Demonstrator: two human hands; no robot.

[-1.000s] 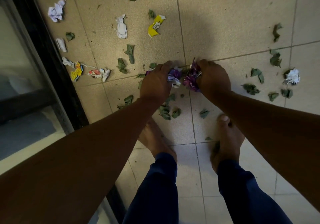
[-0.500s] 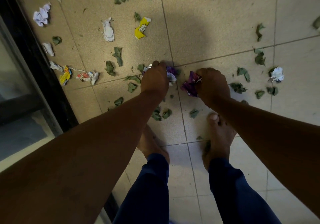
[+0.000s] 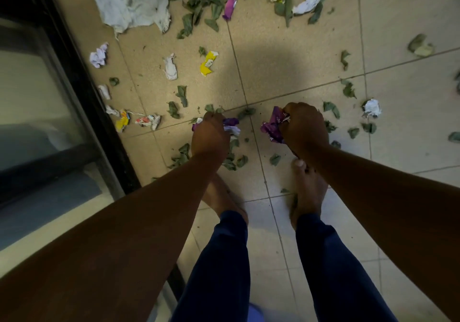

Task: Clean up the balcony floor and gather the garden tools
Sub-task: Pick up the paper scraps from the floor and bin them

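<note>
1. Since a second ago the hands have pulled apart – they were nearly touching over one purple clump, now there's a gap of bare floor (image 3: pixel 293 63) between them, and more litter shows at the top.
2. Floor is beige tile, a dark door frame (image 3: pixel 82 102) running down the left side.
3. Biggest scrap: a crumpled white sheet (image 3: pixel 132 5) top left, with a pile of leaves (image 3: pixel 206 0) just beside it.
4. Left hand (image 3: pixel 210 136) is low by the tile joint, fingers curled round a purple-and-white wad (image 3: pixel 231 127) that pokes out on its right.
5. Right hand (image 3: pixel 305 129) grips a purple wrapper (image 3: pixel 271 129), crumpled, sticking out to its left – can't tell if it's off the floor.
6. Bare feet right below the hands, dark blue trousers.
7. Smaller bits still down: a yellow wrapper (image 3: pixel 208 63) above the left hand, a white ball (image 3: pixel 372 108) well right of the right hand, a red-and-white scrap (image 3: pixel 148 120) near the frame.
</note>
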